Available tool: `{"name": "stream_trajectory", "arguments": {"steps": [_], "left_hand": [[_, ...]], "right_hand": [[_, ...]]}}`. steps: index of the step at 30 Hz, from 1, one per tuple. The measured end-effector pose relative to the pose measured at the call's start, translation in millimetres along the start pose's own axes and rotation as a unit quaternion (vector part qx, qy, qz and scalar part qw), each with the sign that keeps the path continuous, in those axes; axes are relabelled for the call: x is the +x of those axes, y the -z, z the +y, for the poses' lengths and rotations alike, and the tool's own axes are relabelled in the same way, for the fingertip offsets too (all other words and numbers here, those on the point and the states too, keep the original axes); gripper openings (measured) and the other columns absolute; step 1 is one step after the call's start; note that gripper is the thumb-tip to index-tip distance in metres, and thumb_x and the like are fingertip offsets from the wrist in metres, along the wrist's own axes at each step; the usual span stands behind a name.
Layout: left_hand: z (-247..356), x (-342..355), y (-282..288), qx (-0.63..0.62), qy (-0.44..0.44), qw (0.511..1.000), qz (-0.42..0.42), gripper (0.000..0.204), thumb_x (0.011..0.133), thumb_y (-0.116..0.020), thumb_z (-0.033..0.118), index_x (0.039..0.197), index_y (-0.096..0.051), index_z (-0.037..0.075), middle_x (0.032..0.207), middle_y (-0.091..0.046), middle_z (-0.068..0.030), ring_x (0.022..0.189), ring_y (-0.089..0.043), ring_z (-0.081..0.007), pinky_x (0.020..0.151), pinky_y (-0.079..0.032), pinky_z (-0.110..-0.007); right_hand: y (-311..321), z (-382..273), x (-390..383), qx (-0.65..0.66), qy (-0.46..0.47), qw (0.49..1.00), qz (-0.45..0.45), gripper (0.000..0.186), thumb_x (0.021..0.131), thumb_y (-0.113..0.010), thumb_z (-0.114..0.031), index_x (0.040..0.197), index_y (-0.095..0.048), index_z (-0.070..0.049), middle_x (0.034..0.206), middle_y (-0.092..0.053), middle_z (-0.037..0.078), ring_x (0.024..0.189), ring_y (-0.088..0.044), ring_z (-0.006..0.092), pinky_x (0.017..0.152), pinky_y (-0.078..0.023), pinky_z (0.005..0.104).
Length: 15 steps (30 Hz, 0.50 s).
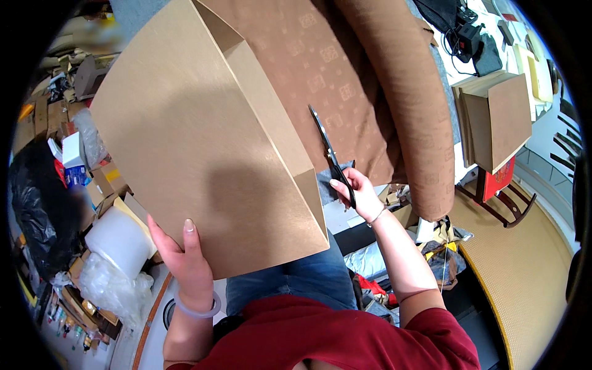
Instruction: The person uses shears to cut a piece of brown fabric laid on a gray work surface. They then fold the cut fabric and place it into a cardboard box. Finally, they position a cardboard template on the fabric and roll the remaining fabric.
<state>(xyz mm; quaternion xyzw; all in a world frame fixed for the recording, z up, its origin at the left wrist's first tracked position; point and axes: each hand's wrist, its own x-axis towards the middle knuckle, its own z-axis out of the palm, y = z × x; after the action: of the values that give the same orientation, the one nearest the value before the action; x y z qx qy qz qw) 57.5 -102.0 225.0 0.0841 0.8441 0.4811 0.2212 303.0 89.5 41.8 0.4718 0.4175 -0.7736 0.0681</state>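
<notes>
Indoors, brown box (197, 142), patterned cloth (314, 80), clutter (75, 176)

The box (179, 142) is tan, the scissors (332, 155) black-handled, the fabric (308, 68) brown with paler motifs.

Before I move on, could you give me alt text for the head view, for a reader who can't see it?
A person's left hand grips the left edge of a large brown box while the right hand holds black scissors, pointing away. Beside the box lies patterned brown fabric, partly in a thick roll.
</notes>
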Motion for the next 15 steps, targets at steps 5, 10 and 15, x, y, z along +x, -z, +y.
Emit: {"name": "stream_trajectory", "arguments": {"steps": [5, 10, 15], "left_hand": [[-3.3, 2.4, 1.2, -0.178, 0.080, 0.981, -0.008, 0.045, 0.103, -0.050, 0.016, 0.144, -0.038, 0.000, 0.135, -0.055, -0.0120, 0.121, -0.054, -0.0196, 0.103, -0.043, -0.034], [6.7, 5.8, 9.4, -0.291, 0.138, 0.946, -0.047, 0.038, 0.105, -0.052, 0.023, 0.137, -0.047, 0.004, 0.131, -0.059, -0.0084, 0.116, -0.058, -0.0177, 0.098, -0.047, -0.033], [48.1, 19.2, 25.9, -0.244, 0.047, 0.966, -0.070, 0.037, 0.103, -0.056, 0.024, 0.133, -0.051, 0.003, 0.130, -0.059, -0.0072, 0.116, -0.057, -0.0174, 0.100, -0.046, -0.033]], "right_hand": [[-3.4, 2.2, 4.9, -0.021, 0.026, 0.999, 0.020, 0.035, 0.090, -0.076, -0.027, 0.076, -0.048, -0.012, 0.058, -0.048, -0.006, 0.049, -0.045, 0.0043, 0.043, -0.035, 0.0216], [0.8, -0.2, 4.3, -0.014, 0.006, 1.000, 0.006, 0.037, 0.089, -0.077, -0.032, 0.077, -0.049, -0.012, 0.059, -0.052, -0.003, 0.048, -0.047, 0.0060, 0.043, -0.037, 0.0227], [9.2, 6.6, 3.2, -0.013, 0.032, 0.999, 0.010, 0.041, 0.086, -0.078, -0.040, 0.077, -0.049, -0.013, 0.059, -0.056, 0.001, 0.045, -0.049, 0.0093, 0.042, -0.039, 0.0250]]}}
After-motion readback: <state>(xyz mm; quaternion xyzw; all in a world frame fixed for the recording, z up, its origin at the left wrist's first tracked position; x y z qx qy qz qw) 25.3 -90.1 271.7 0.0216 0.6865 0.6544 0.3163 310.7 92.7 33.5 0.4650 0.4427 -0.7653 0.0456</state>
